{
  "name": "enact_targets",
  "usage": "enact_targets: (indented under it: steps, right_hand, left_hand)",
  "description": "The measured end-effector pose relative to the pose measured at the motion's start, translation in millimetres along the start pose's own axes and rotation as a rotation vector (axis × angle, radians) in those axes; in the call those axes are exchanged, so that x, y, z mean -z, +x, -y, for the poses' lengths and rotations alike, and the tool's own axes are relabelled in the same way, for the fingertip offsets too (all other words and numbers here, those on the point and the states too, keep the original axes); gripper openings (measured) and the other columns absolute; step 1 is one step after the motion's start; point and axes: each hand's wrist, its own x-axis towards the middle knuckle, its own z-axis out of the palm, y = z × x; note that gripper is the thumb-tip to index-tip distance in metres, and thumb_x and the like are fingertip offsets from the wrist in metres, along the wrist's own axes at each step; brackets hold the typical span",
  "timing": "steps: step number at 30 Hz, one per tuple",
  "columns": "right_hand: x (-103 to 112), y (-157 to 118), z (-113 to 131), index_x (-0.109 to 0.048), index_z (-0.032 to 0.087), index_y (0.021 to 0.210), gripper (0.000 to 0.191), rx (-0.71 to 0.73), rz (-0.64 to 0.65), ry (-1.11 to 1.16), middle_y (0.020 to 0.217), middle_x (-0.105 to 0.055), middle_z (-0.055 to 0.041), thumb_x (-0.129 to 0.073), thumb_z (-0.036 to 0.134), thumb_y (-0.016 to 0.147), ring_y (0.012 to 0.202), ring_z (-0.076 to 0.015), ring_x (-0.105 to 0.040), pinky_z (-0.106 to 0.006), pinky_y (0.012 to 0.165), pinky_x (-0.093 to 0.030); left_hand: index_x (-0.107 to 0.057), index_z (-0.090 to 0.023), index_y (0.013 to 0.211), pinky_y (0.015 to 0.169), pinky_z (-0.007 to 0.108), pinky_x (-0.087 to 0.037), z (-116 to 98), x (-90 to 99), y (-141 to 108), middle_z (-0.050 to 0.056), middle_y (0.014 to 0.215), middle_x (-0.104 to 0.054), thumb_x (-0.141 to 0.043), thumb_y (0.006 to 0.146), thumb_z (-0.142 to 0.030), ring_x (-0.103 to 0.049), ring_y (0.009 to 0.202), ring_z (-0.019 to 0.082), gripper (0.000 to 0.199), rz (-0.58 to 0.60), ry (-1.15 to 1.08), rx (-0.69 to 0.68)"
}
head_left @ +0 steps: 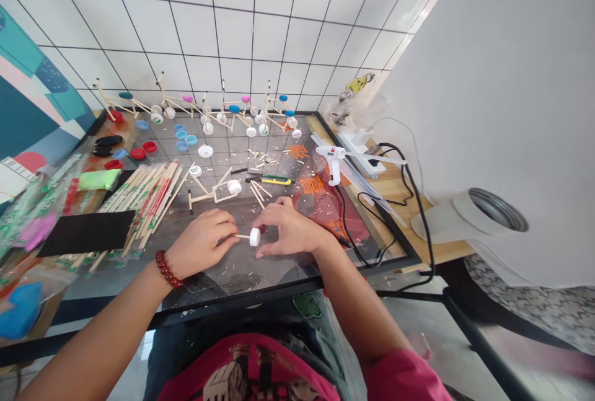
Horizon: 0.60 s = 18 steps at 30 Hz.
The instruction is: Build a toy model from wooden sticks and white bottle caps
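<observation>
Your left hand [209, 243] grips a thin stick [242, 237]; your right hand [286, 230] is at the white cap [255, 237] on its end; a glue gun [331, 162] lies beyond. A beaded bracelet [168, 269] circles your left wrist

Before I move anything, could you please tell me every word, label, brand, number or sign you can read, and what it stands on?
None can be read with certainty.
Wrapped sticks: green and red print, too small.
White cap: dark marks, too small.
Red sheet: orange markings, unclear.
Glue gun: no readable label.
</observation>
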Motion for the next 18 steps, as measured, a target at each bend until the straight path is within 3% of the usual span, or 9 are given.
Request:
enact_targets:
  steps: [7, 9, 13, 18]
  right_hand:
    - [1, 1, 0, -0.078, 0.020, 0.103, 0.045, 0.007, -0.001, 0.020, 0.095, -0.078, -0.0018, -0.098, 0.049, 0.075, 0.097, -0.0249, -0.070, -0.046, 0.104, -0.031]
    - [-1, 0, -3, -0.076, 0.020, 0.111, 0.053, 0.006, -0.023, 0.015, 0.097, -0.078, -0.0034, -0.095, 0.056, 0.077, 0.098, -0.0259, -0.070, -0.047, 0.104, -0.033]
    - [-9, 0, -9, -0.060, 0.020, 0.144, 0.087, -0.006, -0.143, -0.003, 0.116, -0.079, -0.0117, -0.090, 0.067, 0.077, 0.108, -0.0306, -0.070, -0.051, 0.109, -0.034]
    - [-16, 1, -9, -0.054, 0.019, 0.150, 0.088, 0.056, -0.226, -0.038, 0.118, -0.078, -0.0112, -0.088, 0.063, 0.083, 0.103, -0.0269, -0.071, -0.048, 0.108, -0.036]
  left_hand:
    - [-0.079, -0.019, 0.102, 0.087, 0.035, -0.058, 0, -3.7, 0, 0.007, 0.102, -0.079, -0.056, 0.105, -0.023, -0.072, 0.095, 0.023, 0.023, -0.050, -0.012, 0.000]
    - [-0.078, -0.019, 0.101, 0.084, 0.034, -0.057, 0, -3.8, -1, 0.006, 0.098, -0.079, -0.056, 0.106, -0.024, -0.071, 0.091, 0.022, 0.023, -0.066, -0.006, 0.009]
    - [-0.078, -0.018, 0.102, 0.083, 0.032, -0.057, 0, -3.1, -1, 0.007, 0.099, -0.079, -0.055, 0.107, -0.024, -0.072, 0.091, 0.022, 0.025, -0.131, 0.007, 0.050]
    - [-0.079, -0.018, 0.101, 0.081, 0.033, -0.058, 0, -4.9, 0, 0.007, 0.097, -0.079, -0.055, 0.106, -0.024, -0.073, 0.089, 0.022, 0.025, -0.186, 0.030, 0.035]
